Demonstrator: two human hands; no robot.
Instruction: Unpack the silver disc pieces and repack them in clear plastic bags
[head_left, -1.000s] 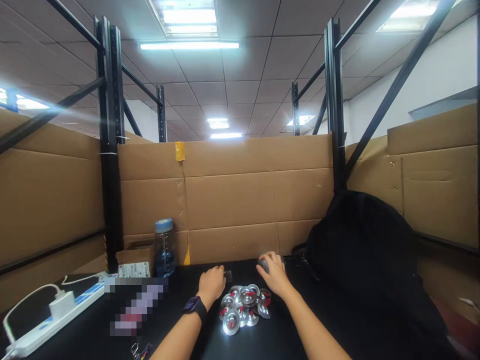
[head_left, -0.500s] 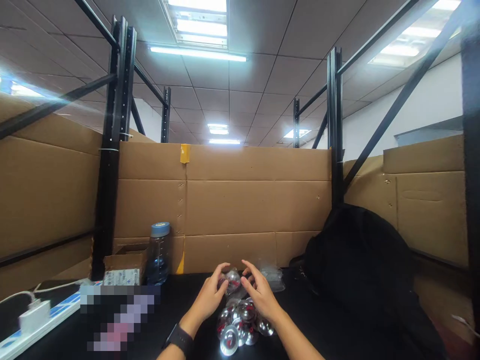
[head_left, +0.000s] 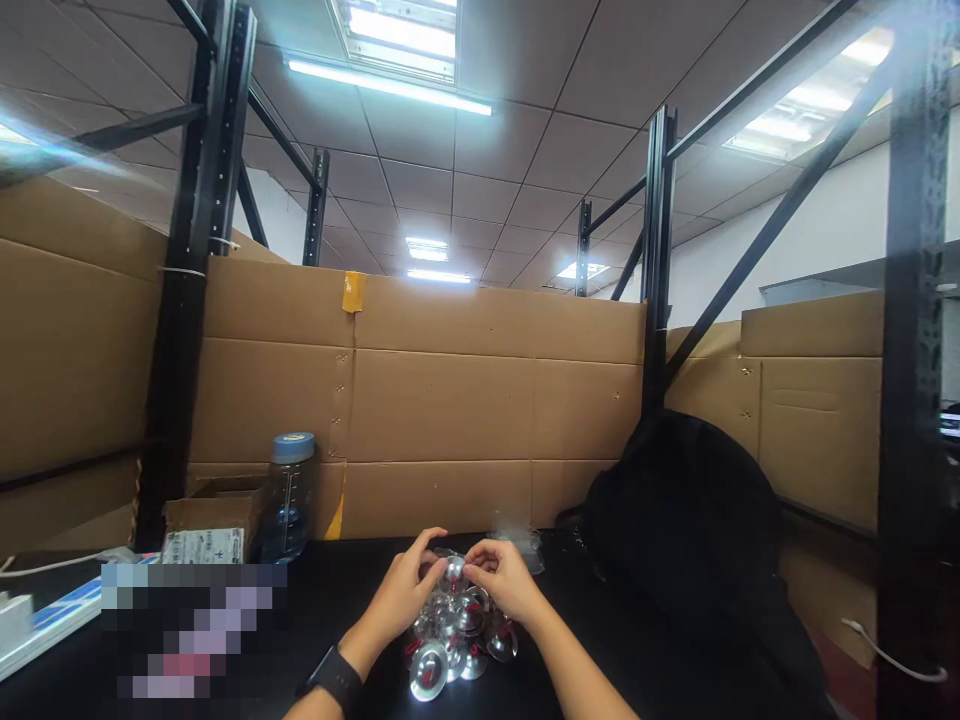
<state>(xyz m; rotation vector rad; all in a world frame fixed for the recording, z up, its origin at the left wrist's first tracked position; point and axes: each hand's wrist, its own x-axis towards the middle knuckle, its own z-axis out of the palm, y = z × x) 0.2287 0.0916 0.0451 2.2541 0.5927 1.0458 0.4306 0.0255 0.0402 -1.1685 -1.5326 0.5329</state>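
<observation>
A pile of shiny, round, silver-looking pieces with flared rims and red marks (head_left: pixel 429 670) lies on the black tabletop between my forearms. At the top of the pile, a shiny round piece (head_left: pixel 454 571) is held between my hands. My left hand (head_left: pixel 409 585), with a dark watch (head_left: pixel 335 682) on its wrist, has its thumb at the piece's left edge and its fingers curled behind. On the other side my right hand (head_left: pixel 504 578) pinches the right edge with thumb and forefinger. What the pieces are exactly, I cannot make out.
Behind the pile lies a clear plastic bag (head_left: pixel 525 548). A blue-lidded bottle (head_left: pixel 289 500) and a small cardboard box (head_left: pixel 214 520) stand at left, near a white power strip (head_left: pixel 64 620). To the right bulges a black cloth heap (head_left: pixel 682 540). Cardboard walls (head_left: pixel 442 405) enclose the back.
My hands have come closer together, and the right thumb and forefinger now meet the round piece. The whole view has turned slightly right and tilted.
</observation>
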